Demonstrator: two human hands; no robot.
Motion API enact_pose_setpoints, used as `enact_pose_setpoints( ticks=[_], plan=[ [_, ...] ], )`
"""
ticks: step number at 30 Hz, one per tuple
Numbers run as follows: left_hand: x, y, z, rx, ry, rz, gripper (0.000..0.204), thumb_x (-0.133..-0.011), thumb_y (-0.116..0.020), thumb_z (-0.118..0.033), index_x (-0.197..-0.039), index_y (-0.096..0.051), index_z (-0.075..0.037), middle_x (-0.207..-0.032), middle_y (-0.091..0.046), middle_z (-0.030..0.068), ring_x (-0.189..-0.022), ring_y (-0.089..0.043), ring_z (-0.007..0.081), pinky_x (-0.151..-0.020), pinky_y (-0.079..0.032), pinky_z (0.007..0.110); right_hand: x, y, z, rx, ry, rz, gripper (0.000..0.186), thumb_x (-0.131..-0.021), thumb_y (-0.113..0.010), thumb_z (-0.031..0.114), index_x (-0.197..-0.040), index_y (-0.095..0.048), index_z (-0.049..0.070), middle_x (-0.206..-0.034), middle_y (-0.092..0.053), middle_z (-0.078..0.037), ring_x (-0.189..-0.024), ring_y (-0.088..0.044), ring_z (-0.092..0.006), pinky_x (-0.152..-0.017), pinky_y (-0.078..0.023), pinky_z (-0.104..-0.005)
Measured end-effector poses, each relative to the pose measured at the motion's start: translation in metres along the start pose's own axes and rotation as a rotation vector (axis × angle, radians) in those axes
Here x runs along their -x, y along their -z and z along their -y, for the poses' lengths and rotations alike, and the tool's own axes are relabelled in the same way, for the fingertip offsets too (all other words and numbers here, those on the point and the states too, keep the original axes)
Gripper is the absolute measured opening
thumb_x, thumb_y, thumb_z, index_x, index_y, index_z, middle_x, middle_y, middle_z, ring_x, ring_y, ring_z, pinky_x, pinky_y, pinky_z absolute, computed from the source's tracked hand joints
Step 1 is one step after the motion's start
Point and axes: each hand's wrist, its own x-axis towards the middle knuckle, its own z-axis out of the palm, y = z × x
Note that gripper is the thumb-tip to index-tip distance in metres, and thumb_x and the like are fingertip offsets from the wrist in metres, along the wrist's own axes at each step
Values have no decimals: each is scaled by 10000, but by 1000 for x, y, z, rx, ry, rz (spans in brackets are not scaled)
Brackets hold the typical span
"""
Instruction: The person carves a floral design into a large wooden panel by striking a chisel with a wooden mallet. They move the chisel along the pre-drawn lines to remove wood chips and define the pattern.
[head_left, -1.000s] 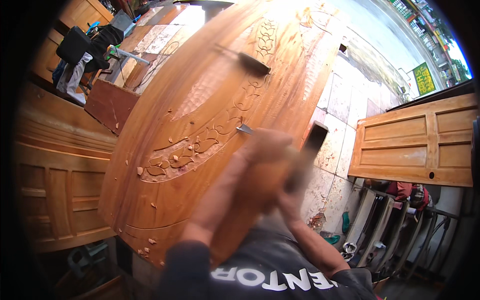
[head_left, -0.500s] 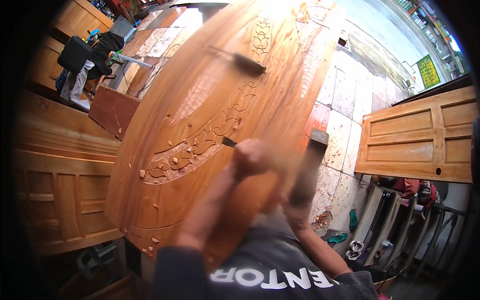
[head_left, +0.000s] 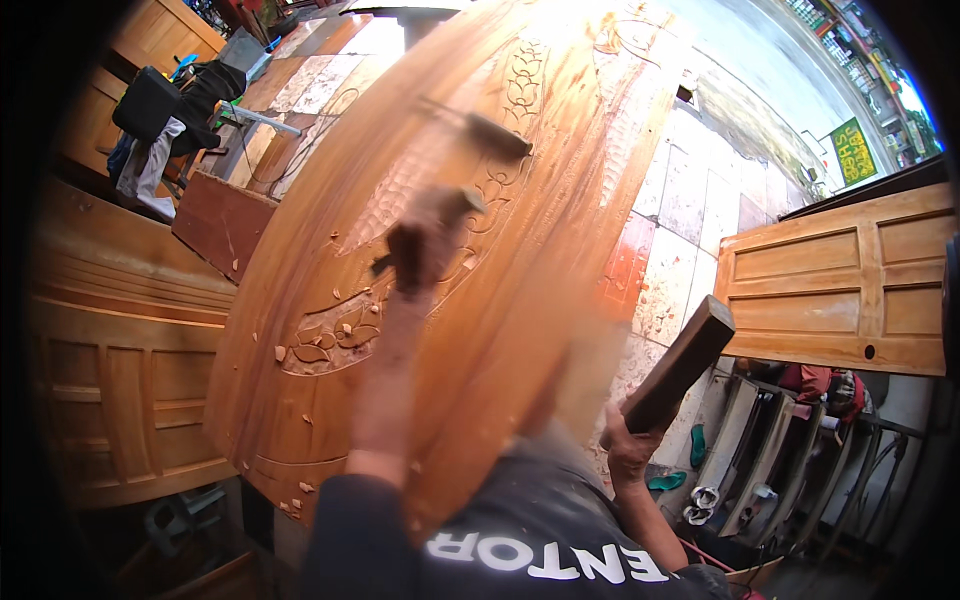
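Observation:
A large wooden panel [head_left: 480, 370] lies in front of me, carved with a curving vine of leaves [head_left: 335, 335]. Over this carving, my left hand [head_left: 428, 240] is closed round a chisel [head_left: 465, 200]; motion smears both. The chisel's wooden butt sticks out on the hand's far right side, and its dark end points to the lower left. To the right, beyond the panel's edge, my right hand [head_left: 635, 450] grips a dark, block-shaped wooden mallet [head_left: 680, 360], raised at a slant and apart from the chisel.
A tool with a dark head [head_left: 498, 135] and thin handle lies on the panel. Wood chips [head_left: 307, 420] are scattered about. Panelled doors stand at the left [head_left: 140, 400] and right [head_left: 840, 275]. A rack [head_left: 780, 450] is at lower right, a black bag [head_left: 150, 105] at upper left.
My left hand has moved up and left over the carving with the chisel. My right hand has swung the mallet outward to the right. The dark-headed tool stays put.

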Motion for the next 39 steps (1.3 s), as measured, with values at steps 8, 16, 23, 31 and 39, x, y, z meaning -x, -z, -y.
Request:
enact_pose_setpoints(
  ticks=[8,16,23,31,39],
  plan=[
    [52,-58,-86,353,-505,391,225,-862,-752,-215,-786,-558,-132,-664,-557,56,-570,-648,260,-504,-512,391,1,-7,20,-75,-37,-10,1029,-855,-754,-106,-1671,-178,142,-1156,-588,-100,-910,-649,-172,-810,-576,-326],
    [48,-60,-76,426,-476,377,264,-839,-785,-255,-773,-560,-133,-674,-550,47,-584,-645,266,-504,-503,389,6,6,-87,-51,65,51,833,-833,-779,-59,-1553,-374,51,-1173,-604,-124,-974,-672,-215,-864,-578,-379],
    [63,-45,-58,578,-467,416,236,-832,-765,-236,-770,-561,-134,-680,-512,52,-567,-615,265,-505,-494,390,-28,-55,-32,605,487,170,996,-792,-855,93,-1618,-310,-23,-1306,-662,-233,-1145,-708,-349,-925,-588,-455],
    [61,-7,-68,275,-655,172,156,-830,-723,-190,-794,-573,-165,-667,-457,4,-524,-532,179,-475,-425,344,-28,-57,-61,618,478,233,1094,-796,-879,152,-1655,-218,12,-1289,-652,-302,-1098,-728,-439,-889,-598,-519],
    [73,-32,-82,276,-510,318,196,-842,-703,-187,-753,-533,-147,-650,-513,35,-530,-591,223,-486,-469,378,-25,-15,-36,192,170,155,1046,-790,-881,52,-1642,-275,24,-1207,-684,-164,-993,-724,-286,-900,-587,-405]
  ],
)
